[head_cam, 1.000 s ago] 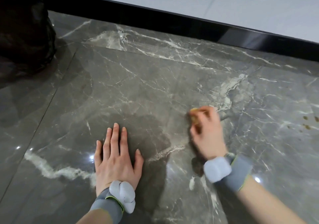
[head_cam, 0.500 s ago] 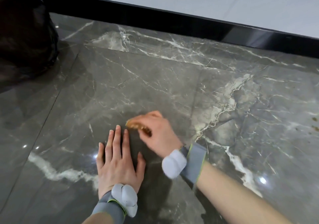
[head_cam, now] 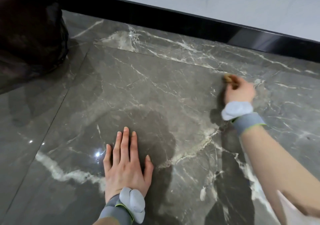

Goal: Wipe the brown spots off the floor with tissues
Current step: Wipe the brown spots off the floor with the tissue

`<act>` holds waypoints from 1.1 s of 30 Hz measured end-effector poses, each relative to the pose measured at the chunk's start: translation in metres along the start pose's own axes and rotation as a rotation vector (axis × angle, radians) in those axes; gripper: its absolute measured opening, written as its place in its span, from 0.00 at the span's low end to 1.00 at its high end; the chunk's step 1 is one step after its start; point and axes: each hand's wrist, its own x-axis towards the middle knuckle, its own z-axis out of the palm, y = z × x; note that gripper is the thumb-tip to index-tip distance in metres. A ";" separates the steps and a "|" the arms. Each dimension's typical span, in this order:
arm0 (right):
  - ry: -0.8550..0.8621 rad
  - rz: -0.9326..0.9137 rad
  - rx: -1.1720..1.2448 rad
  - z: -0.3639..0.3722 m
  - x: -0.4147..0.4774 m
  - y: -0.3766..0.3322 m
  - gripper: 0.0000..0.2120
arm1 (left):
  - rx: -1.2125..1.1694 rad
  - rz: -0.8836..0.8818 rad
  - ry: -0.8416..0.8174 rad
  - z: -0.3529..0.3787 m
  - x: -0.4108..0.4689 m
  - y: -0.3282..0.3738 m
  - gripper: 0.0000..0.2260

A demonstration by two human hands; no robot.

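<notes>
Grey-brown marble floor (head_cam: 155,89) veined in white, with a glossy black skirting (head_cam: 173,22).
The tissue (head_cam: 229,79) appears stained brown; grey wristbands (head_cam: 249,123) carry lime-green trim.

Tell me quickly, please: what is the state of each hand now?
Left hand: open, flat on the floor.
Right hand: closed on a brown-stained tissue.

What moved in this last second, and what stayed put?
The right hand, gripping a crumpled brown-stained tissue, swept left beside the left hand, then back right and farther out toward the black skirting board. The left hand stayed pressed flat on the grey marble floor; the tissue was never let go.
</notes>
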 end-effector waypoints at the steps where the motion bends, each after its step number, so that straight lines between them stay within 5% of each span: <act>1: -0.067 -0.117 0.033 0.013 -0.014 -0.020 0.14 | -0.001 0.002 0.002 0.000 0.000 0.000 0.30; 5: -0.498 -0.776 0.222 0.049 -0.123 -0.084 0.13 | -0.003 -0.004 0.007 0.000 0.001 0.000 0.30; 7: -0.611 -0.950 0.281 0.047 -0.156 -0.082 0.16 | 0.000 -0.005 0.003 0.001 0.000 -0.001 0.30; 9: -0.610 -0.864 0.315 0.034 -0.145 -0.059 0.18 | -0.004 -0.003 0.007 0.001 0.000 0.000 0.30; 12: -0.311 -0.572 0.151 0.001 -0.095 -0.011 0.19 | -0.022 -0.002 0.009 0.000 0.000 -0.001 0.30; 17: 0.078 0.173 0.114 -0.021 0.004 0.037 0.16 | -0.011 0.004 -0.011 0.001 0.001 -0.002 0.30; 19: 0.076 0.203 0.135 -0.004 0.029 0.024 0.17 | 0.006 -0.004 -0.024 0.001 0.001 -0.002 0.30; 22: -0.053 -0.005 0.095 0.037 0.034 -0.024 0.16 | 0.011 -0.012 -0.021 0.000 0.001 -0.002 0.30; 28: -0.540 -0.822 0.200 0.088 -0.102 -0.124 0.15 | 0.024 -0.006 -0.008 0.000 0.000 -0.001 0.30; 31: -0.663 -0.941 0.244 0.070 -0.126 -0.107 0.18 | 0.029 -0.011 -0.007 0.000 0.001 0.000 0.30; 33: -0.616 -0.850 0.206 0.043 -0.107 -0.078 0.19 | 0.021 -0.015 0.001 0.000 0.001 0.001 0.30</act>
